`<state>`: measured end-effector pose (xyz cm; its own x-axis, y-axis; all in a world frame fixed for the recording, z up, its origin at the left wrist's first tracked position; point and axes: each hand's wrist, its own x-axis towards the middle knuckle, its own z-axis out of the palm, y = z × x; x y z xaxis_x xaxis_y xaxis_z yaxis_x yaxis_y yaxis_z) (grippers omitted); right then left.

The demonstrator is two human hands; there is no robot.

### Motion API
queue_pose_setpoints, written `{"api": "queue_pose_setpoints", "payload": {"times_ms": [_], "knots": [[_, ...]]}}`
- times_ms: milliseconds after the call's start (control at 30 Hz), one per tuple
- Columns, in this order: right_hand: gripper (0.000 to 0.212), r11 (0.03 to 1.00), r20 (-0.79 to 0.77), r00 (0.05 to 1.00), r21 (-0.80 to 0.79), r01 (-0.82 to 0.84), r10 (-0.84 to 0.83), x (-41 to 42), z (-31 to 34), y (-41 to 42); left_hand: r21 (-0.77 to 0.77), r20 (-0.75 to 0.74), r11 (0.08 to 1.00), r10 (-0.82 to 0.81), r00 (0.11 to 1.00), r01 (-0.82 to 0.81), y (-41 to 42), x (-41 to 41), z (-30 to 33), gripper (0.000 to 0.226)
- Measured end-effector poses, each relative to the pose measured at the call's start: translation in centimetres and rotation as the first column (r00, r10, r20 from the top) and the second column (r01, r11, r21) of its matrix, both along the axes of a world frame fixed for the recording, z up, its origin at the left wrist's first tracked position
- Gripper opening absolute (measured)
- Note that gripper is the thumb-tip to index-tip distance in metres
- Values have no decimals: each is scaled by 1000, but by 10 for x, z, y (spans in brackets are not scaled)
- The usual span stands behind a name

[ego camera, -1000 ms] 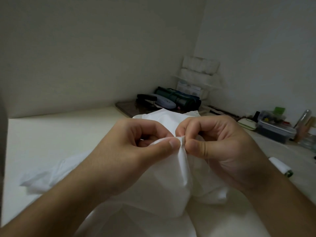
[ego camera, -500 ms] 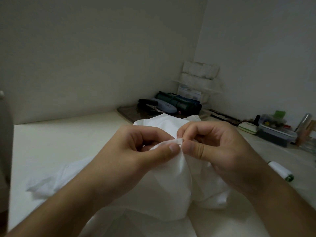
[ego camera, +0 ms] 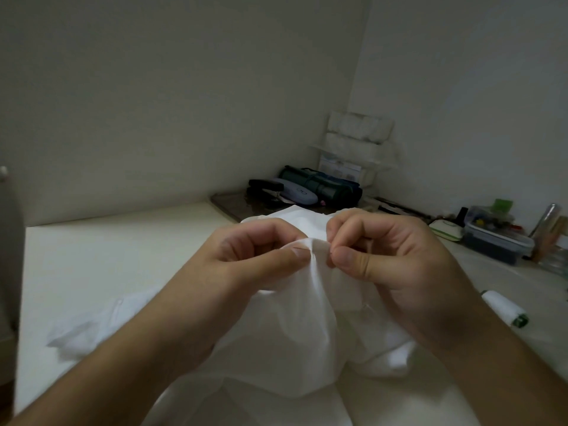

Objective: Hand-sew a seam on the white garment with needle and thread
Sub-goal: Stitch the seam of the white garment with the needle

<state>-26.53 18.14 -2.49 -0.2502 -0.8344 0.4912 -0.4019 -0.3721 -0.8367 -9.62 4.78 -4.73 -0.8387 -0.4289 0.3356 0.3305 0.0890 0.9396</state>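
Note:
The white garment (ego camera: 295, 333) is bunched on the pale table (ego camera: 107, 259), raised in the middle between my hands. My left hand (ego camera: 246, 272) pinches a fold of the cloth between thumb and curled fingers. My right hand (ego camera: 387, 259) sits right beside it, thumb and forefinger pinched together at the same fold. A needle is too small to make out between those fingertips, and no thread shows. A white thread spool (ego camera: 504, 307) with a green end lies on the table to the right of my right wrist.
At the back corner lie a dark tray (ego camera: 230, 204) with a green pouch (ego camera: 319, 186) and a glasses case (ego camera: 296, 193). A clear lidded box (ego camera: 498, 238) and small bottles stand at the right. White stacked packs (ego camera: 356, 139) fill the corner.
The camera tipped up a little, so hands and garment sit lower in view. My fingertips shifted slightly at the fold; both hands keep their pinch.

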Motion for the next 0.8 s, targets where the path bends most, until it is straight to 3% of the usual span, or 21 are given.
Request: {"api": "queue_pose_setpoints", "payload": {"times_ms": [167,500,800], "knots": [[9,999,-59,998,-30,22,-24,7,-3,-1,-51,17,999,-5,1000,5,0,-3,-2,19],[11,999,0,1000,31,28,-28,0,0,0,56,0,998,11,1000,-11,2,1,0,15],[4,994,-108,989,-42,96,-100,6,-9,-6,-20,35,999,44,998,-44,2,-5,-1,19]]}}
